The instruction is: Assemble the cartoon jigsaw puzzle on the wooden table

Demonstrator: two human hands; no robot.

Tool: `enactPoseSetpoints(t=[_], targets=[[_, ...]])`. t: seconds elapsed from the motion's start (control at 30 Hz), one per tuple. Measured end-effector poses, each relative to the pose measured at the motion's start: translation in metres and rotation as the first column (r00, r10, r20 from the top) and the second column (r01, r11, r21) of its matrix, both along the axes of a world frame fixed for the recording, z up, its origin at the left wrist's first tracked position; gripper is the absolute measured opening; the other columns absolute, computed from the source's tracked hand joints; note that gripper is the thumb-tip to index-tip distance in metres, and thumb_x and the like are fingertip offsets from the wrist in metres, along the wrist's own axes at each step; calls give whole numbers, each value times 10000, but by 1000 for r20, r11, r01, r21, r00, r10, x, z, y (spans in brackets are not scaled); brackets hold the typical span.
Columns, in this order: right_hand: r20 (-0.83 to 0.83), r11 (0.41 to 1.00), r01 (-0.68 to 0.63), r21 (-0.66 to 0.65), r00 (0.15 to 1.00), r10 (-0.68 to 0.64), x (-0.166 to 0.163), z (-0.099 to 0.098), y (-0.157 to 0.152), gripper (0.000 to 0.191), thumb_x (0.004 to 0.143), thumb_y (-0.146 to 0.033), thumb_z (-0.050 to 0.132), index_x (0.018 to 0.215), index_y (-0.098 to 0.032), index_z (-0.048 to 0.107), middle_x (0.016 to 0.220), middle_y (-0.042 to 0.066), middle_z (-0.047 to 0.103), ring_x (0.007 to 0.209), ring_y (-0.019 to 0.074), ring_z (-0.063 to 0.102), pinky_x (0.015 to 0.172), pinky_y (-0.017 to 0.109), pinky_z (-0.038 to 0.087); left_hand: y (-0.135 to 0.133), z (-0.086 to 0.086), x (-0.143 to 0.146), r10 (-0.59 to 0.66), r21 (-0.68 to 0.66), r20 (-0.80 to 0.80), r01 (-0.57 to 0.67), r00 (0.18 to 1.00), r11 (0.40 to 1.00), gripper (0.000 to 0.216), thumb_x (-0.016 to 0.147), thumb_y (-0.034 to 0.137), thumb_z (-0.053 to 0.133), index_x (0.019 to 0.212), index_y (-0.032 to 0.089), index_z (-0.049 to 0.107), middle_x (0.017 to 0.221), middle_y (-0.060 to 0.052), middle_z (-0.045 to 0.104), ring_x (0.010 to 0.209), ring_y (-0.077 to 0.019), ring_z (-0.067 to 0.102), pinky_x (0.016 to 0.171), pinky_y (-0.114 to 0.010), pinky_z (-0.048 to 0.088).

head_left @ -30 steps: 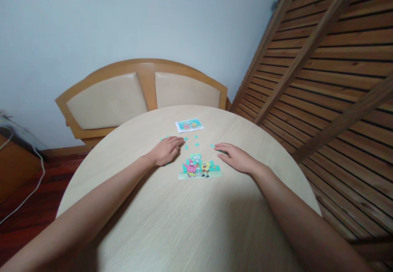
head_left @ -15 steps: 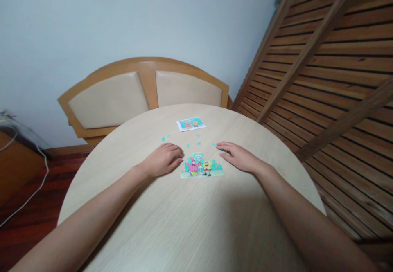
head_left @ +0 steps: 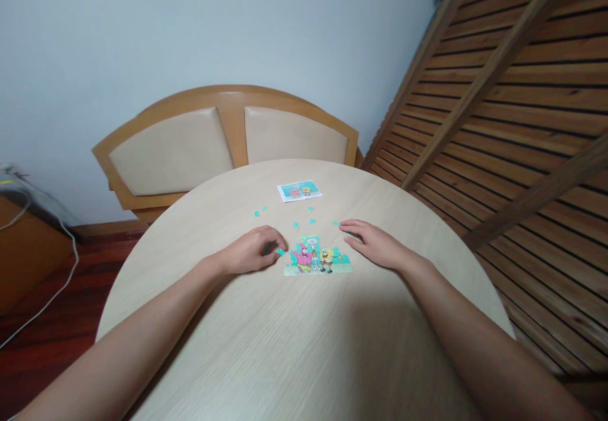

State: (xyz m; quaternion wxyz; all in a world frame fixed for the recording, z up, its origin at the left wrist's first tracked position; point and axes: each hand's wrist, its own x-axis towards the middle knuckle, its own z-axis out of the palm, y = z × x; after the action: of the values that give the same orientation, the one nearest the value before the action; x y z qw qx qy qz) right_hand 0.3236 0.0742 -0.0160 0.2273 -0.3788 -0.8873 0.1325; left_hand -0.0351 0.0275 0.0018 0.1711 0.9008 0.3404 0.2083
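A partly assembled jigsaw puzzle point(head_left: 304, 259) with cartoon figures lies flat on the round table. At its left edge, my left hand point(head_left: 251, 250) has thumb and fingers curled around a small teal puzzle piece point(head_left: 280, 252), held at the fingertips. My right hand point(head_left: 373, 244) rests on the table right of the puzzle, fingers stretched out. Its fingertips are beside another teal puzzle piece point(head_left: 335, 223), and nothing shows in its grasp. Several loose teal pieces point(head_left: 312, 221) are scattered behind the puzzle.
A folded picture sheet point(head_left: 299, 191) printed with the same figures lies farther back on the pale wooden table point(head_left: 304, 345). Beyond the table's far edge stands a padded wooden headboard point(head_left: 228, 130). Slatted wood point(head_left: 513, 104) rises at the right, and a white cable point(head_left: 69, 275) hangs at the left.
The fingers of my left hand have shifted, and the teal piece at their tips shows more clearly. My right hand stays in place. The whole view has moved slightly.
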Motion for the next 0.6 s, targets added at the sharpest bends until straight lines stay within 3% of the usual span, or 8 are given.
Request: enactPoseSetpoints(t=[0.13,0.3,0.6], targets=[[10,1000,3,-1,1000,-3,0,-1,1,345,983,-326,516,1254,-204,691,1336,124,664,1233,284,631,1099,511,487,-1,3,-1,73,18,-21,-72,997,997,203,906,251,614,1101,208,653,1029,-64,702,962,-216,639,930,-388,494],[21,1000,7,-11,1000,-7,-1,0,0,355,984,-329,511,1259,-192,688,1346,132,657,1253,292,617,1113,517,471,-5,6,2,123,-55,-21,-124,992,991,276,921,225,574,1185,205,651,1025,-73,677,1006,-223,618,938,-388,500],[16,1000,7,-6,1000,-7,0,0,0,352,983,-323,517,1260,-190,688,1335,137,650,1229,286,624,1099,513,479,-17,14,17,91,-336,176,-28,980,941,195,933,301,589,1010,157,696,906,-56,708,787,-150,604,752,-281,495]])
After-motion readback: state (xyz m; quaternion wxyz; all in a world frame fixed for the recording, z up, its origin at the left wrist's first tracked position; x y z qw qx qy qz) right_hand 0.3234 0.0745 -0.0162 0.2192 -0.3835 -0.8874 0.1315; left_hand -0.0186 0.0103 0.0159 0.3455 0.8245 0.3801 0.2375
